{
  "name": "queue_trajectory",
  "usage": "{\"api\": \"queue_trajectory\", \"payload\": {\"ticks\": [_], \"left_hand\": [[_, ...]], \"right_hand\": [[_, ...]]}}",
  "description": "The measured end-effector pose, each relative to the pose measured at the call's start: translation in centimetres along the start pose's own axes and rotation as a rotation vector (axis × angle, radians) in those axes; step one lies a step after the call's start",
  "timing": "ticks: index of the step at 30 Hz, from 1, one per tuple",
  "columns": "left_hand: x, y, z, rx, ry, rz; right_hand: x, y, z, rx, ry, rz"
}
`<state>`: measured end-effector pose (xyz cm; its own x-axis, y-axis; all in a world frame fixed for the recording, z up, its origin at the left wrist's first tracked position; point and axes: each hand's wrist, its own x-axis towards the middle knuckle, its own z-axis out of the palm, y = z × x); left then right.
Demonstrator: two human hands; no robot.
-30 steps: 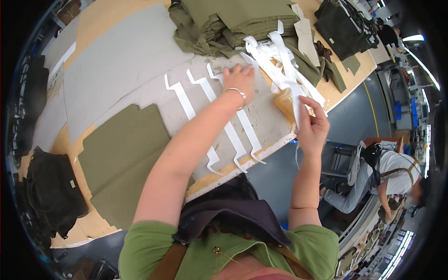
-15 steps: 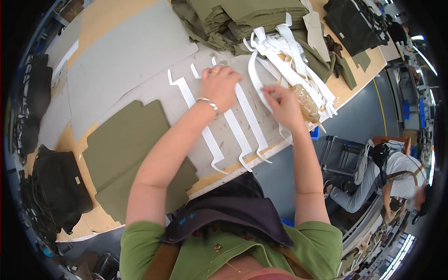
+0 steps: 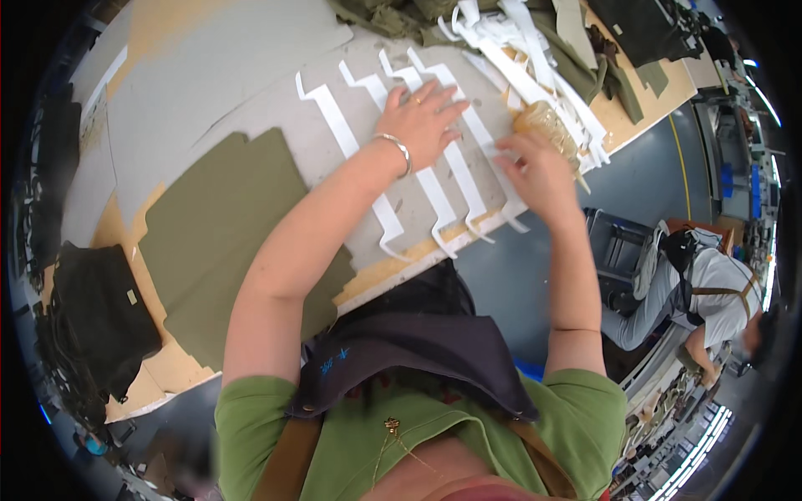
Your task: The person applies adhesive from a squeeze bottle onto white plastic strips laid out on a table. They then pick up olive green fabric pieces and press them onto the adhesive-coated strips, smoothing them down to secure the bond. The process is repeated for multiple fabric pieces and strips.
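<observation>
Several white strips with bent ends lie side by side, slanting across the table, among them the leftmost strip (image 3: pixel 338 121). My left hand (image 3: pixel 422 125) lies over the middle strips, palm down with its fingers spread. The rightmost strip (image 3: pixel 473 117) stretches from beyond my left fingertips to the table's near edge, passing beside my right hand (image 3: pixel 539 171). The right fingers are loosely bent, thumb and forefinger apart, with nothing visible between them. Close beyond that hand lies a clear, amber-tinted squeeze bottle (image 3: pixel 547 129), its nozzle toward the near edge.
A tangled pile of white strips (image 3: pixel 526 67) lies at the far right by olive fabric (image 3: pixel 393 21). An olive fabric panel (image 3: pixel 225 225) covers the table's left part. Black bags (image 3: pixel 104 321) stand at the left edge. A seated person (image 3: pixel 710 292) works at the right.
The strip that my right hand held curved in the air now lies along the others, and those fingers have come apart. My left hand has shifted right, fingers spreading. The view has tilted.
</observation>
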<state>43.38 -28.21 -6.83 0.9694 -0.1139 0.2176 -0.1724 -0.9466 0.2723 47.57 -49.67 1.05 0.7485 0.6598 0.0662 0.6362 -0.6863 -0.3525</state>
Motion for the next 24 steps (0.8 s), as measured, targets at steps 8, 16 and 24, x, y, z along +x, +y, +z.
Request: {"api": "queue_trajectory", "payload": {"ticks": [8, 16, 24], "left_hand": [[-10.5, -0.2, -7.2, -0.123, -0.087, -0.125], [-13.8, 0.6, -7.0, -0.064, -0.220, -0.158], [-12.1, -3.9, -9.3, -0.047, -0.095, -0.314]], "right_hand": [[-0.5, 2.4, -2.7, -0.136, 0.319, -0.073], [1.9, 6.7, -4.4, 0.064, -0.213, 0.378], [2.8, 3.9, -8.5, 0.390, -0.127, 0.369]]}}
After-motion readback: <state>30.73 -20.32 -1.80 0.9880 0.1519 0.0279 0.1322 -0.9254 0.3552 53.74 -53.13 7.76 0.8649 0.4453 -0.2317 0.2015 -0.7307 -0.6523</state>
